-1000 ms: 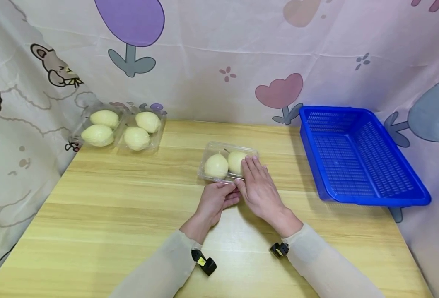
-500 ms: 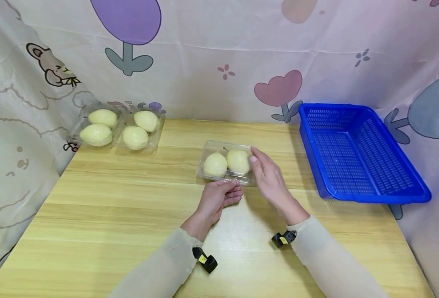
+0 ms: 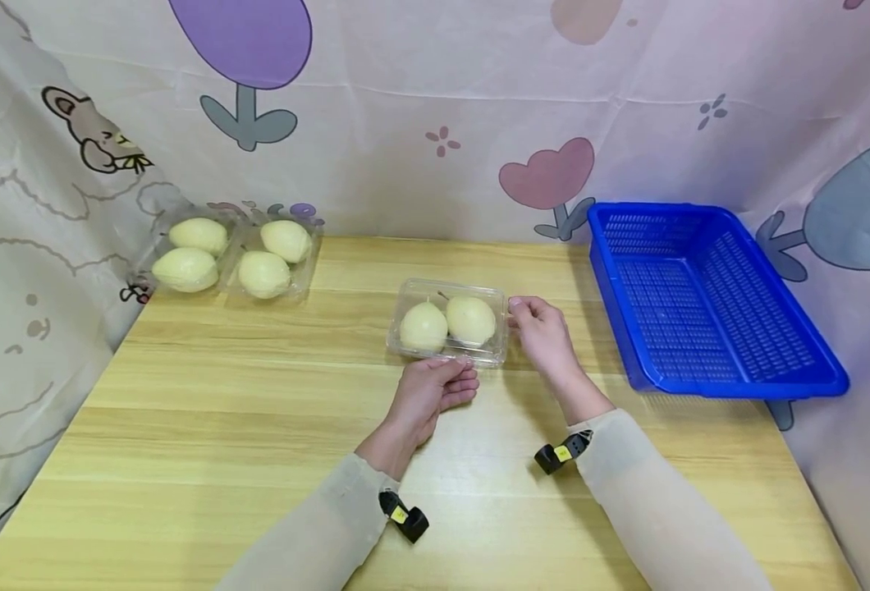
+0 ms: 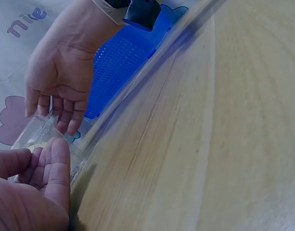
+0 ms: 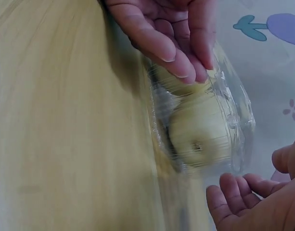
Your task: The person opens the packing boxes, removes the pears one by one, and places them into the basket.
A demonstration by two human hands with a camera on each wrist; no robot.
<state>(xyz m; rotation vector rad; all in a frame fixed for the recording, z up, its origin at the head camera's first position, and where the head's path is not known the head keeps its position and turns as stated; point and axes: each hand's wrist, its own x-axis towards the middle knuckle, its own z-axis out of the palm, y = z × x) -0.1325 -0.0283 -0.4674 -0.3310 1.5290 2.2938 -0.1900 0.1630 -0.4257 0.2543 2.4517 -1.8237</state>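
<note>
A clear plastic clamshell box (image 3: 446, 355) lies mid-table with two pale yellow pears inside, a left pear (image 3: 423, 327) and a right pear (image 3: 471, 320). At its front edge, my left hand (image 3: 429, 396) pinches the rim between thumb and fingers; the right wrist view shows this left hand (image 5: 169, 36) over the box's near end. My right hand (image 3: 549, 341) is beside the box's right edge, thumb and bent fingers apart. In the right wrist view a gap separates the right thumb (image 5: 288, 158) from the fingers. The lid appears to lie down over the pears.
Two more clear boxes, one on the left (image 3: 230, 271) and one beside it (image 3: 305, 283), hold pears at the table's back left corner. A blue perforated basket (image 3: 642, 345) stands at the right. Behind the wooden table (image 3: 258, 427) hangs a printed cloth (image 3: 405, 82).
My right hand has left the lid's top right part and moved right, to beside the box's right edge. The left hand stays at the front rim. The view has shifted slightly.
</note>
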